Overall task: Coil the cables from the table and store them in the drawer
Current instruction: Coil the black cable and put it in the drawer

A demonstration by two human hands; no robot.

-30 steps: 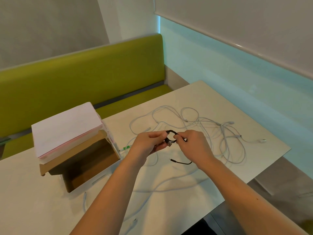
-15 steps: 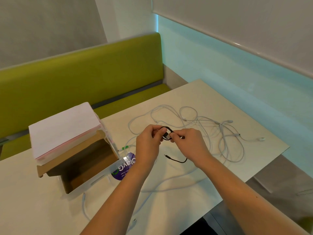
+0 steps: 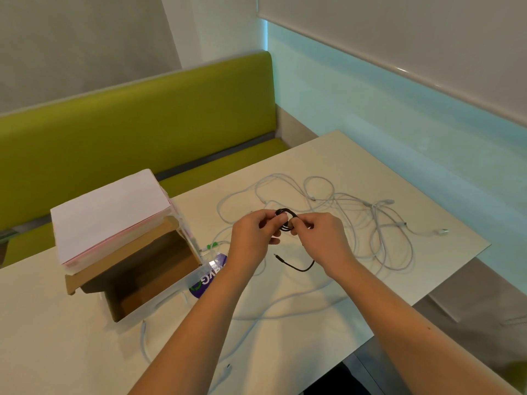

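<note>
Since a second ago the loose tail of the black cable (image 3: 286,220) has shortened a little and its plug end points further left, while both hands sit almost where they were, held together above the worktop (image 3: 356,172). Left hand (image 3: 252,239) has its fingers curled round the small black coil, its grip pinching the loops on the left side. Right hand (image 3: 323,240) pinches the same coil from the right, fingers pressed together on the cable; the free end hangs below that hand and curves left, ending in a small plug above the worktop. White cables (image 3: 368,223) lie in a loose tangle on the worktop behind and to the right of the hands, with more strands running under the forearms toward the near edge. To the left stands a small drawer box (image 3: 111,220) with its brown drawer (image 3: 148,277) pulled open. A purple label (image 3: 209,276) lies just beside the drawer's front corner.
</note>
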